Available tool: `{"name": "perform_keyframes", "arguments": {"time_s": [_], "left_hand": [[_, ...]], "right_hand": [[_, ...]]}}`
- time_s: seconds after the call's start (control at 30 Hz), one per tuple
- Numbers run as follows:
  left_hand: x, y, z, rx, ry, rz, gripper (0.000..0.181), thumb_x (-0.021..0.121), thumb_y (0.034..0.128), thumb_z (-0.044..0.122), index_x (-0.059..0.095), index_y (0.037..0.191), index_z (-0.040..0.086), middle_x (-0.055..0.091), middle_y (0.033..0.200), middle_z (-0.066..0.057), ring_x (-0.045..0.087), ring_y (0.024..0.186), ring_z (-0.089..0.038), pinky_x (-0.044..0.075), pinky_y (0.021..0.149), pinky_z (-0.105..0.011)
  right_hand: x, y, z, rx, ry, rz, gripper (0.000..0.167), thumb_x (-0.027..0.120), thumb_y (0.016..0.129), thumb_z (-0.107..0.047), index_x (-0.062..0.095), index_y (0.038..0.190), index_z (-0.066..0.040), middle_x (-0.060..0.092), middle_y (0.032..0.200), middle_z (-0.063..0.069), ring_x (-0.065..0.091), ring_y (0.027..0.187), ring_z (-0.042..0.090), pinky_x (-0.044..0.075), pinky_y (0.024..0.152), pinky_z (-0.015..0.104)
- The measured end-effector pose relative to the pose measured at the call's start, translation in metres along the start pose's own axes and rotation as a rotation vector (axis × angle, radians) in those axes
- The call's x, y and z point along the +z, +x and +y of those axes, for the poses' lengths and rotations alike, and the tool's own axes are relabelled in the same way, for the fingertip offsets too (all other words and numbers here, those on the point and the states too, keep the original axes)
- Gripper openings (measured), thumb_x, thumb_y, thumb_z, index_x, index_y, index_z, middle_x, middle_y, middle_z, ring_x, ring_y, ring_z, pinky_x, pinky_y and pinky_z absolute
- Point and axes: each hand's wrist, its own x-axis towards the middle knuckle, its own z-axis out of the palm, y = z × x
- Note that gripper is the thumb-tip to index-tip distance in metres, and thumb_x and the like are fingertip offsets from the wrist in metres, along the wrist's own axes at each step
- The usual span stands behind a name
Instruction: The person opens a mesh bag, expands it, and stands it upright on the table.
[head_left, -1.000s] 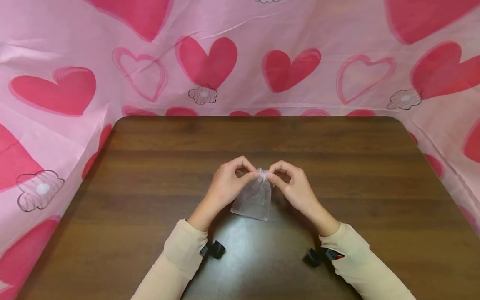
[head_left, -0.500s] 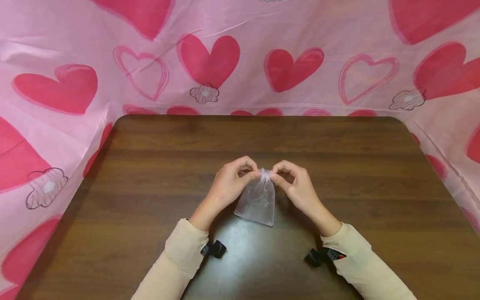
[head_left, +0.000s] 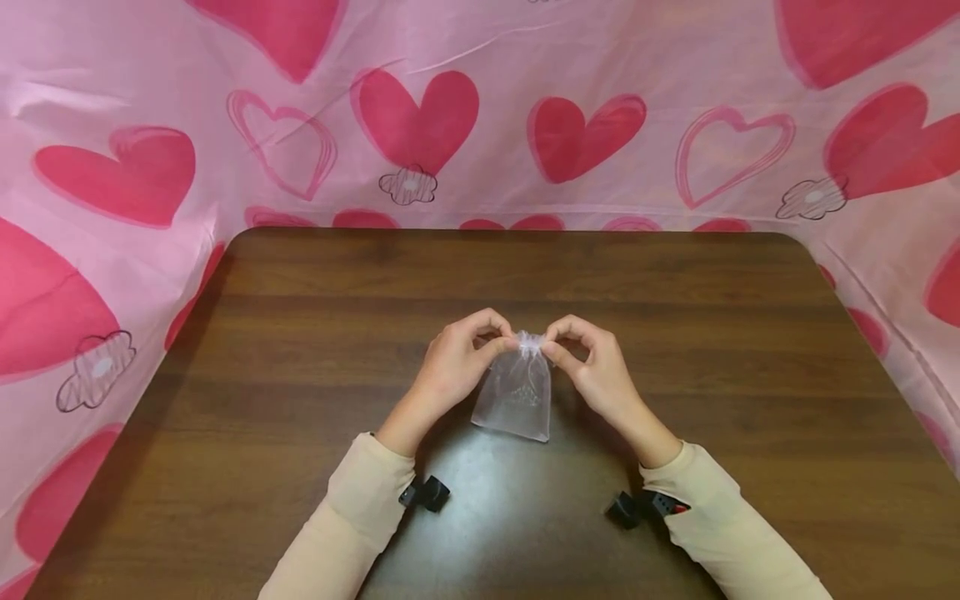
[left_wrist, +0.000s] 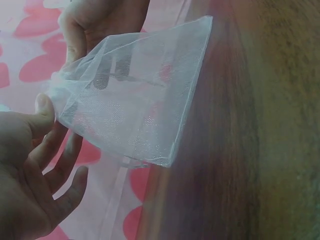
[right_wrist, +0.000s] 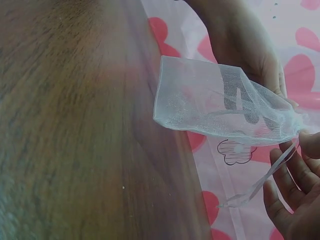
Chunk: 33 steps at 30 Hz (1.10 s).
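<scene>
One sheer drawstring pouch [head_left: 513, 408] is being held by its gathered neck [head_left: 531, 343]

From the left, a cream sleeve [head_left: 341, 521] is covering the forearm behind the left hand [head_left: 453, 362], whose grip is pinching the neck's left side. The pouch is widening toward the wearer, over the wood-grain desk [head_left: 750, 375]. Rightmost, the right hand [head_left: 603, 375] is pinching the neck's other side with its grip; a ribbon drawstring [right_wrist: 257, 186] is trailing beside its fingers.

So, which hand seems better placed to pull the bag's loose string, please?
Probably the right hand: the string hangs close beside it, while the left hand pinches the bag on its other side.
</scene>
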Motion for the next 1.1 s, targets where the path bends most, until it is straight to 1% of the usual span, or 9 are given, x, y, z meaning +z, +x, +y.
{"name": "perform_keyframes", "arguments": {"time_s": [0.47, 0.63, 0.9, 0.97, 1.1], "left_hand": [[-0.0008, -0.0025, 0.0035, -0.045, -0.021, 0.004, 0.008, 0.073, 0.0905, 0.025, 0.066, 0.090, 0.021, 0.069, 0.090, 0.010, 0.064, 0.078, -0.010, 0.050, 0.073, -0.036], [0.0003, -0.0023, 0.0031, -0.042, -0.011, 0.009, 0.008, 0.073, 0.0910, 0.025, 0.067, 0.089, 0.021, 0.069, 0.090, 0.010, 0.064, 0.077, -0.010, 0.049, 0.073, -0.036], [0.0009, -0.0014, 0.0020, -0.044, -0.005, 0.017, 0.009, 0.071, 0.0921, 0.025, 0.064, 0.091, 0.020, 0.070, 0.092, 0.008, 0.065, 0.080, -0.011, 0.050, 0.075, -0.037], [0.0012, -0.0007, 0.0016, -0.040, -0.004, 0.019, 0.010, 0.071, 0.0919, 0.025, 0.064, 0.091, 0.019, 0.070, 0.093, 0.008, 0.066, 0.080, -0.012, 0.050, 0.076, -0.037], [0.0009, -0.0004, 0.0011, -0.034, -0.008, 0.026, 0.010, 0.072, 0.0915, 0.024, 0.064, 0.091, 0.018, 0.071, 0.093, 0.007, 0.067, 0.079, -0.011, 0.051, 0.076, -0.037]], "right_hand": [[-0.0019, -0.0001, 0.0021, -0.009, -0.011, 0.021, 0.006, 0.070, 0.088, 0.005, 0.064, 0.087, 0.004, 0.066, 0.087, 0.012, 0.060, 0.081, 0.009, 0.050, 0.076, 0.022], [-0.0019, 0.0001, 0.0026, -0.011, -0.011, 0.026, 0.006, 0.070, 0.087, 0.006, 0.064, 0.086, 0.004, 0.066, 0.086, 0.011, 0.061, 0.081, 0.008, 0.050, 0.075, 0.023], [-0.0018, 0.0022, 0.0047, -0.039, -0.002, 0.074, 0.006, 0.070, 0.085, 0.009, 0.065, 0.084, 0.005, 0.066, 0.082, 0.003, 0.062, 0.078, 0.007, 0.049, 0.073, 0.021], [-0.0020, 0.0027, 0.0056, -0.042, -0.008, 0.075, 0.006, 0.070, 0.086, 0.009, 0.065, 0.084, 0.005, 0.066, 0.082, 0.002, 0.061, 0.078, 0.007, 0.049, 0.074, 0.020], [-0.0025, 0.0034, 0.0057, -0.047, -0.019, 0.067, 0.005, 0.070, 0.087, 0.007, 0.066, 0.085, 0.004, 0.067, 0.083, 0.004, 0.061, 0.079, 0.007, 0.048, 0.075, 0.020]]}}
